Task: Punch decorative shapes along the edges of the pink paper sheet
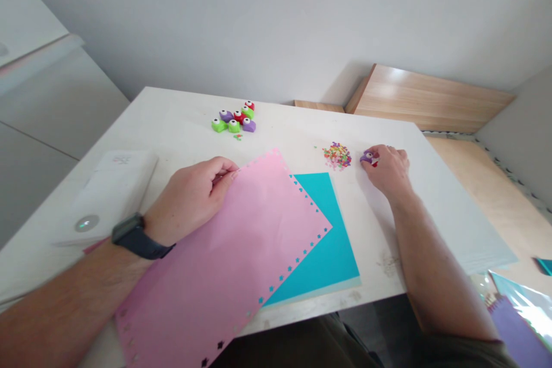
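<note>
Two hands down: left hand (192, 198) pinching pink paper (215, 253), right hand (386, 172) closed on a purple punch (367, 156)

Both hands rest over a white table (181, 121), well apart from each other, and a pale wood board (426, 98) stands beyond it, ahead of the right hand. Past the table's edge, below and to the right of the right forearm, lies a purple sheet (517, 333).

Under and just right of the left hand, the pink paper sits tilted on the table, with a row of small star-shaped holes along two of its edges. It overlaps a teal sheet (328, 253), which lies between the two hands, and teal shows through some of the stars. Left of the left hand sits a white box (112, 195), and a dark watch (133, 236) circles that wrist.

The left fingers curl together over the paper's upper edge, gripping it. The right fingers wrap over the purple punch, clamping it, with a red part showing beneath them.

Ahead of the left hand, seven small green, red and purple craft punches (235, 118) stand clustered. Just left of the right hand, a small heap of multicoloured paper confetti (337, 155) lies on the table, too small to make out each shape.
</note>
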`<state>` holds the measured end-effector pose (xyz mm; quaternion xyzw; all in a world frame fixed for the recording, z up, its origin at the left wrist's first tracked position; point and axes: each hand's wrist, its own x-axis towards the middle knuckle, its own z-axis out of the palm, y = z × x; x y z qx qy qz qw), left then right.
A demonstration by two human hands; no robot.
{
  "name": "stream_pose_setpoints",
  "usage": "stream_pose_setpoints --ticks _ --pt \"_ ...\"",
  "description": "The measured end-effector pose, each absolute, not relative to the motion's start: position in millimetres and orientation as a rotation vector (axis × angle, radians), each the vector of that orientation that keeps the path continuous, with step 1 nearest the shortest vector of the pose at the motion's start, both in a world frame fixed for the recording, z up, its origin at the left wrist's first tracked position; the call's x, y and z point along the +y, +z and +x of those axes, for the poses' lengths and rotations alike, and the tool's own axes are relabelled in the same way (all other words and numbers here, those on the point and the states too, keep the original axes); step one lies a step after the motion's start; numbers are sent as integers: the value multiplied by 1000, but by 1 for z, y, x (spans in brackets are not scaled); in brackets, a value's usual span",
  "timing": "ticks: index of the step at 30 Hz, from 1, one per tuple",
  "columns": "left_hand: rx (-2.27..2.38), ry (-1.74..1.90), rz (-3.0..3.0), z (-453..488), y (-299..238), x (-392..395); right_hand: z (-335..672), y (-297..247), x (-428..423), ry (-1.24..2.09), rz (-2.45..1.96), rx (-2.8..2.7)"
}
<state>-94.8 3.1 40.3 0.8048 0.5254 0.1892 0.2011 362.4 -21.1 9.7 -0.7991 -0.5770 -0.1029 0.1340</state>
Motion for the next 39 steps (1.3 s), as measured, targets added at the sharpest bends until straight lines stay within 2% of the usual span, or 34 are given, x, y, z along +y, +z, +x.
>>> stream_pose_setpoints --ticks 8,16,39 --pt "1473 553 2238 -95 37 4 361 8 -22 -461 -2303 -1488" --pt "1450 549 2230 -94 41 2 390 -6 -6 -192 -2408 -1453" --pt "1368 625 2261 -95 31 6 465 -11 30 -244 -2649 -1026"
